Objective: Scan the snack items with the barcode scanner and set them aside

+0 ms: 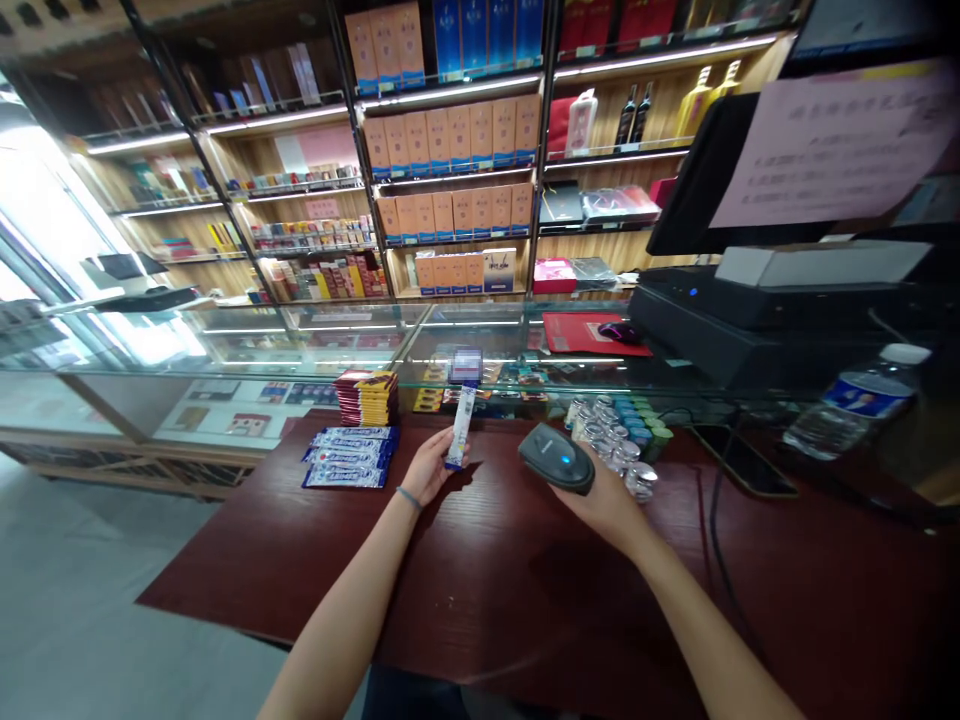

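Between the fingers of my left hand (429,468) is a slim blue-and-white packet (463,425), held upright with a barcode-like patch facing me. My right hand (606,505) is wrapped round a dark barcode scanner (556,457) with a blue light on top; its nose points left toward the packet, apart from it. Left of my left hand lie several similar blue-and-white packets (349,458), overlapping in a row. Behind them stands a stack of red-and-yellow packets (366,398). Silver-topped small containers (611,440) and green-blue ones (645,425) stand just beyond my right hand.
A glass display counter (427,330) runs behind the dark red table (480,590). To the right are a water bottle (855,400), a phone (742,460), a hanging cable (714,530) and a monitor (701,180). A mouse (619,332) sits on a red mat (574,335).
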Motion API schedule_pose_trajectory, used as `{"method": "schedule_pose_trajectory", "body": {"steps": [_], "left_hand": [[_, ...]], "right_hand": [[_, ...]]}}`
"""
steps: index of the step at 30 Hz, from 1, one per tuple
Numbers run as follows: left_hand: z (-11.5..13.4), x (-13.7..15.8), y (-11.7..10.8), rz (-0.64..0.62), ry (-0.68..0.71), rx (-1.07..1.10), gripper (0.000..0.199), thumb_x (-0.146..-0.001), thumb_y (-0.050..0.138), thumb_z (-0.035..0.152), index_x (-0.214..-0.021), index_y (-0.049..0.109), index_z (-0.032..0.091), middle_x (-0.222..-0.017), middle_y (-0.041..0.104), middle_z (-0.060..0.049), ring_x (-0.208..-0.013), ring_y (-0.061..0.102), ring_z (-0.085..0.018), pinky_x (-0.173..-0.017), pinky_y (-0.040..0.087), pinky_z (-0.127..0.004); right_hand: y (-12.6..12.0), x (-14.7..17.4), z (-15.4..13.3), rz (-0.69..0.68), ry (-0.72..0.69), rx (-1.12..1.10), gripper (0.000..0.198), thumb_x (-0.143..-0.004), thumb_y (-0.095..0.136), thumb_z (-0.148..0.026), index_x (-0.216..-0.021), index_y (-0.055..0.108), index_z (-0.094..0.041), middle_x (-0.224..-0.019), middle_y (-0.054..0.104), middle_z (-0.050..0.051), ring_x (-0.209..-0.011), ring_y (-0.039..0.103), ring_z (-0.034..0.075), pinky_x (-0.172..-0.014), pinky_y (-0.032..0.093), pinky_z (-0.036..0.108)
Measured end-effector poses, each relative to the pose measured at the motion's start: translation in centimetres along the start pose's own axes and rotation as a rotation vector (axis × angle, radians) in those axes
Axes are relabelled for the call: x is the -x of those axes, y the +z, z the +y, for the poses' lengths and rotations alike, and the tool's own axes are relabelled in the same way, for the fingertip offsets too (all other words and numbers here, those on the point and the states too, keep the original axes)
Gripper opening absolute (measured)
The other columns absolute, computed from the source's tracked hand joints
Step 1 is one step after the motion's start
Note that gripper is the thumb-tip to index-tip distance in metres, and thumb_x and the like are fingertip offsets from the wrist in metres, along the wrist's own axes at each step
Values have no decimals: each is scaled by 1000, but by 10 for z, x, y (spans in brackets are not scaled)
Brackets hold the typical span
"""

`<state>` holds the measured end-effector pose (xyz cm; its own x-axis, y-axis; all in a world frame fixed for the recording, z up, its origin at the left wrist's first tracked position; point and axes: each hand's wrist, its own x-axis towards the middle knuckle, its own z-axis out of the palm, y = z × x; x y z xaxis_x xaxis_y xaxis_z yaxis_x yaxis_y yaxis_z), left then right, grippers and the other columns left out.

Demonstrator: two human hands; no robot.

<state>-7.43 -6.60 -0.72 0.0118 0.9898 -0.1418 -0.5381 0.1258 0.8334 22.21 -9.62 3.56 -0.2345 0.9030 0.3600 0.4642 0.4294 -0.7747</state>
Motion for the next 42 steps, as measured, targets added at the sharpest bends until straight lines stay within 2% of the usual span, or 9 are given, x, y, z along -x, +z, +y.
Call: {"method": "schedule_pose_trajectory", "body": {"steps": [5, 17, 23, 27, 30, 34, 38, 40, 42], "left_hand": [[1, 0, 1, 16, -19, 17, 32, -86, 74, 27, -115, 69, 14, -108, 72, -12, -86, 71, -18, -75, 61, -29], [0, -1, -2, -15, -25, 25, 31, -88, 73, 28, -115, 68, 14, -103, 73, -11, -85, 71, -18, -76, 61, -29], [3, 2, 0, -53, -14, 92, 29, -88, 72, 26, -113, 64, 14, -110, 71, -12, -91, 71, -18, -81, 61, -33], [15, 3, 7, -25, 49, 80, 33, -84, 76, 26, -113, 62, 16, -110, 70, -10, -92, 70, -19, -83, 61, -37], [29, 2, 5, 80, 191, 35, 39, -81, 79, 28, -114, 62, 16, -107, 70, -9, -91, 70, -18, -84, 59, -36], [49, 7, -24, 252, 434, -208, 47, -80, 78, 34, -121, 64, 17, -106, 71, -8, -93, 69, -18, -89, 56, -34], [75, 34, -80, 403, 610, -695, 42, -80, 77, 34, -118, 68, 17, -111, 72, -9, -101, 69, -21, -94, 54, -36], [92, 52, -108, 419, 715, -985, 37, -84, 73, 34, -118, 69, 20, -114, 71, -10, -105, 67, -23, -94, 55, -39], [108, 70, -133, 333, 805, -1289, 33, -87, 71, 32, -118, 70, 23, -115, 70, -9, -109, 65, -23, -100, 52, -41]], "right_hand": [[5, 4, -5, -116, 27, 26, 47, -79, 69, -32, -124, 56, -27, -113, 73, 5, -100, 71, 25, -88, 54, 36], [7, 3, 0, -21, 41, 88, 43, -73, 67, -35, -115, 63, -27, -100, 76, 4, -92, 73, 27, -74, 55, 33], [10, 3, 6, 26, 31, 65, 46, -74, 67, -33, -119, 60, -26, -103, 75, 6, -96, 72, 28, -81, 55, 36], [10, 2, 20, 43, 22, 51, 46, -79, 66, -37, -122, 58, -23, -111, 74, 9, -104, 70, 30, -87, 54, 39], [11, 0, 33, 57, 19, 46, 51, -79, 67, -43, -124, 58, -21, -115, 73, 11, -105, 70, 31, -89, 54, 41], [12, -1, 38, 69, 29, 65, 50, -78, 68, -44, -122, 59, -21, -111, 74, 12, -103, 71, 32, -85, 55, 40], [12, 1, 33, 71, 22, 81, 49, -78, 68, -47, -119, 61, -21, -107, 75, 11, -98, 71, 31, -82, 55, 39], [12, 1, 29, 70, 38, 78, 51, -76, 68, -50, -119, 61, -22, -108, 74, 10, -99, 70, 32, -84, 54, 40], [14, 2, 24, 81, 59, 66, 52, -75, 68, -53, -117, 61, -23, -107, 74, 10, -98, 70, 33, -84, 53, 41]]}}
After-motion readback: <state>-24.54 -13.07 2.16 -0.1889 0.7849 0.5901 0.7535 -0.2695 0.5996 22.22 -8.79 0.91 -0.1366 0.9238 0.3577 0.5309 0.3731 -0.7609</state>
